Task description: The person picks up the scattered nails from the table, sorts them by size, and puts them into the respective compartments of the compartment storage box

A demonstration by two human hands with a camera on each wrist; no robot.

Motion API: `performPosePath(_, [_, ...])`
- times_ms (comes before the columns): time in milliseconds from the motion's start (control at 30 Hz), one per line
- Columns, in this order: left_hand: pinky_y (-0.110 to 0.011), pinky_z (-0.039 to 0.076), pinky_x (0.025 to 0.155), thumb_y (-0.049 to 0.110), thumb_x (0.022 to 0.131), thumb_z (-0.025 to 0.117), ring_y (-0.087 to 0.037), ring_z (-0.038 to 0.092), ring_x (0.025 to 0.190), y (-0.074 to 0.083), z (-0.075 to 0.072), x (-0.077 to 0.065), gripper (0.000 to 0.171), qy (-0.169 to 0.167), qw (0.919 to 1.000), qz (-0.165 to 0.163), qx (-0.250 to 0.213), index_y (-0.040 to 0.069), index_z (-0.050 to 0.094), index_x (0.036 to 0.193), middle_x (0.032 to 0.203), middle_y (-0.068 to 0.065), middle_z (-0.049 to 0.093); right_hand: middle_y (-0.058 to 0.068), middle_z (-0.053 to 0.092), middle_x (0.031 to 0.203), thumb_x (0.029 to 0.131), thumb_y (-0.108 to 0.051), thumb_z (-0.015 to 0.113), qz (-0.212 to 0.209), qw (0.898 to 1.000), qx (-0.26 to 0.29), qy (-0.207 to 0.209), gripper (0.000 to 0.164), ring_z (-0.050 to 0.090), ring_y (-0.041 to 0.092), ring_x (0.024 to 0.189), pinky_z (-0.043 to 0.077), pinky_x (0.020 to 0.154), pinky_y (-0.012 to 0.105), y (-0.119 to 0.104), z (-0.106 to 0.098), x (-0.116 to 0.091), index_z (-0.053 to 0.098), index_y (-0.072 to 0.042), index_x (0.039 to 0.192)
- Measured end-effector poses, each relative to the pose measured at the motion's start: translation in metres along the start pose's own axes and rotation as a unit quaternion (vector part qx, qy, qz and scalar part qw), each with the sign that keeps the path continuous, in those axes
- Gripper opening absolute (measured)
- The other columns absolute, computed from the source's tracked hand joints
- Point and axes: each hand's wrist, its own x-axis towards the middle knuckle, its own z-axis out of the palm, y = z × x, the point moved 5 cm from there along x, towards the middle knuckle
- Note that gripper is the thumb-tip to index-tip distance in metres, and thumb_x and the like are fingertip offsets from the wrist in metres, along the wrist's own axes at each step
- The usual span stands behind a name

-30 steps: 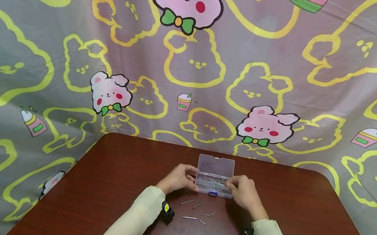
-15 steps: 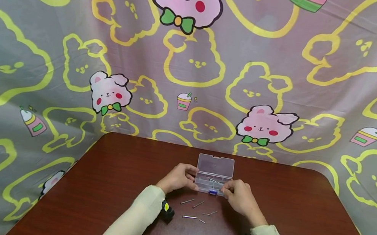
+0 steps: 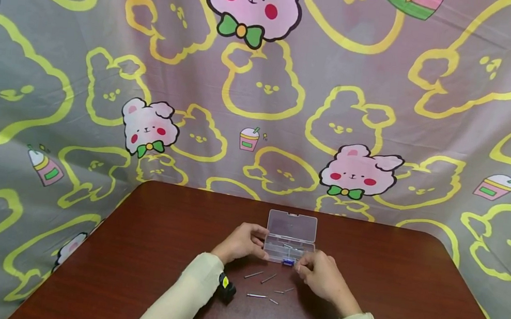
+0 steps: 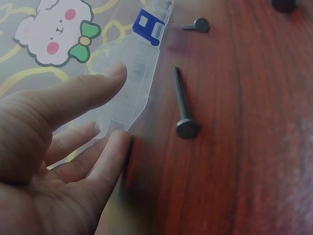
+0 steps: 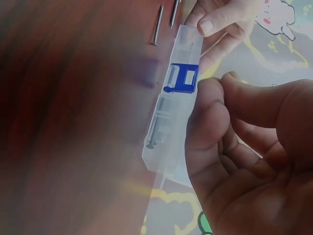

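A clear plastic box (image 3: pixel 276 252) stands with its lid (image 3: pixel 292 226) raised and a blue latch (image 5: pixel 185 78) at its front. Grey nails (image 5: pixel 155 122) show through its walls. My left hand (image 3: pixel 242 241) grips the box's left end, thumb at the front corner and fingers further back. My right hand (image 3: pixel 320 274) is at the box's front right, beside the latch. In the right wrist view its fingers are curled and the thumb tip meets the index finger; I see nothing between them. Near the box's front lies a loose nail (image 4: pixel 185 110).
Several more nails of different lengths, among them a long nail (image 3: pixel 257 296) and a short nail (image 3: pixel 274 302), lie between my forearms on the dark red-brown table (image 3: pixel 173 234). A cartoon-printed curtain (image 3: pixel 282 131) hangs behind the table and at both sides.
My right hand has come from the box's right side towards me and slightly left, to its front edge. The left hand and the box stay in place.
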Motion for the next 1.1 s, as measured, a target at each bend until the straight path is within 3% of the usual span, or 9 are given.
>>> performPosePath(367, [-0.032, 0.055, 0.076, 0.003, 0.067, 0.093, -0.025, 0.064, 0.096, 0.0, 0.0, 0.0, 0.065, 0.0, 1.0, 0.002, -0.003, 0.002, 0.067, 0.126, 0.116, -0.01, 0.067, -0.006, 0.059, 0.062, 0.09, -0.001, 0.072, -0.009, 0.999, 0.015, -0.042, 0.02, 0.055, 0.009, 0.056, 0.043, 0.051, 0.025, -0.001, 0.008, -0.01, 0.071, -0.012, 0.073])
performPosePath(667, [-0.032, 0.055, 0.075, 0.002, 0.067, 0.094, -0.024, 0.065, 0.095, -0.002, 0.001, 0.001, 0.064, 0.002, 1.0, 0.007, -0.001, 0.001, 0.067, 0.126, 0.115, -0.01, 0.068, -0.012, 0.058, 0.059, 0.087, -0.004, 0.076, -0.04, 0.998, -0.016, -0.054, 0.022, 0.052, 0.004, 0.055, 0.044, 0.054, 0.025, 0.001, 0.016, -0.013, 0.072, -0.017, 0.07])
performPosePath(1100, [-0.033, 0.056, 0.076, 0.002, 0.067, 0.093, -0.024, 0.065, 0.095, -0.001, 0.0, 0.001, 0.064, 0.001, 1.0, 0.009, -0.003, 0.001, 0.067, 0.125, 0.115, -0.01, 0.067, -0.015, 0.065, 0.064, 0.08, -0.005, 0.083, -0.042, 0.996, -0.044, -0.062, 0.02, 0.052, 0.006, 0.061, 0.044, 0.057, 0.029, -0.001, 0.02, -0.013, 0.073, -0.019, 0.069])
